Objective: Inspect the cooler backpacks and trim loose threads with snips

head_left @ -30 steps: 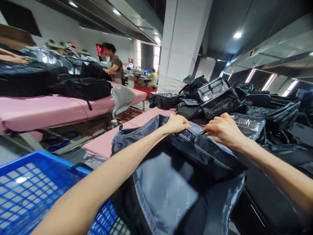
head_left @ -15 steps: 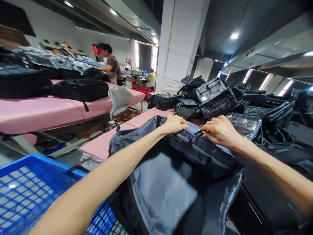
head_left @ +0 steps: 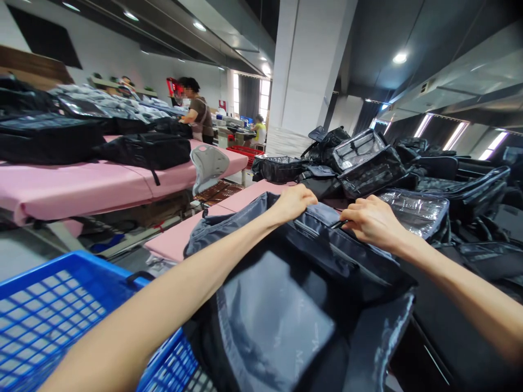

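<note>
hands: left hand [head_left: 293, 201] closed on the top rim of the bag [head_left: 278, 305]; right hand [head_left: 370, 220] pinching the zip pull [head_left: 338, 223] | bag: gaping open between both arms, on the pink desk [head_left: 171, 239], beside blue basket [head_left: 61, 310] | step: likely working the zip | next: needs rim held taut, pull drawn along the track

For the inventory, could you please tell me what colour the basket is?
The basket is blue; head view.
</note>
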Demonstrator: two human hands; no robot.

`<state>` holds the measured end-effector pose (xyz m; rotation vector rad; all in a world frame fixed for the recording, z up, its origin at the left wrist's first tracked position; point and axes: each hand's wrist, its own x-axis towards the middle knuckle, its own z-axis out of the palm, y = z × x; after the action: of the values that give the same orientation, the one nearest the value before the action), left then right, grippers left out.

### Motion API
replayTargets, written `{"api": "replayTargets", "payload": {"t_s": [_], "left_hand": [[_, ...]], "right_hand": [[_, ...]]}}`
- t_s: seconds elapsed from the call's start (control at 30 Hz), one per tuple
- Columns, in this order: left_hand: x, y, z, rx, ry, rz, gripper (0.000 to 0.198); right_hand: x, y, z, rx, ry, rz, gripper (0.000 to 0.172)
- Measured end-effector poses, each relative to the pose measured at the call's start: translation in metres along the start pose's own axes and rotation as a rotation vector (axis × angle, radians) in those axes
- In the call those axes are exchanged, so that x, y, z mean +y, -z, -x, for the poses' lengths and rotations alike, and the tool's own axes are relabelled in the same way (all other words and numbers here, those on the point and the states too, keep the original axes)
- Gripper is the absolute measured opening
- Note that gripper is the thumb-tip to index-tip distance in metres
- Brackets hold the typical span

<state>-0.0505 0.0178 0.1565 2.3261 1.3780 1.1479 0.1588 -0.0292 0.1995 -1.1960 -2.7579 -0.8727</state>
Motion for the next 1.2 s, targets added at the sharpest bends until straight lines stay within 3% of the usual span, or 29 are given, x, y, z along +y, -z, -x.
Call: {"api": "replayTargets", "payload": {"t_s": [0.07,0.17,0.27,0.37,0.6,0.7,0.87,0.97,1.07,1.13,1.2], "left_hand": [[0.004,0.003,0.009,0.084,0.069,0.008,0.031],[0.010,-0.007,0.022,0.008,0.165,-0.110,0.037],[0.007,-0.024,0.028,0.040,0.176,-0.135,0.025],[-0.002,-0.029,0.025,0.019,0.161,-0.033,0.017],[-0.012,-0.004,0.021,-0.007,0.169,0.068,0.021],[-0.007,-0.006,0.028,0.023,0.181,-0.016,0.028],[-0.003,-0.013,0.036,0.065,0.147,-0.149,0.017],[-0.014,0.009,0.029,0.109,0.157,-0.062,0.016],[-0.024,0.035,0.024,0.193,0.281,0.036,0.022],[-0.024,0.038,0.027,0.108,0.293,0.020,0.024],[-0.021,0.029,0.033,0.048,0.247,-0.017,0.026]], "right_hand": [[0.002,-0.003,0.000,0.019,0.011,-0.028,0.011],[0.007,-0.007,0.001,0.043,0.019,-0.035,0.011],[0.008,-0.007,0.001,0.077,0.004,-0.043,0.013],[0.001,-0.006,-0.003,0.148,0.002,-0.016,0.016],[-0.010,-0.010,-0.019,0.184,0.069,0.089,0.019],[-0.009,-0.010,-0.019,0.153,0.036,0.042,0.018],[-0.016,-0.005,-0.018,0.110,0.032,0.044,0.017],[-0.020,-0.004,-0.018,0.094,0.010,0.037,0.018],[-0.019,-0.005,-0.017,0.085,0.006,0.013,0.018],[-0.018,-0.004,-0.017,0.090,0.021,-0.007,0.017],[-0.018,-0.002,-0.020,0.118,0.033,-0.034,0.017]]}}
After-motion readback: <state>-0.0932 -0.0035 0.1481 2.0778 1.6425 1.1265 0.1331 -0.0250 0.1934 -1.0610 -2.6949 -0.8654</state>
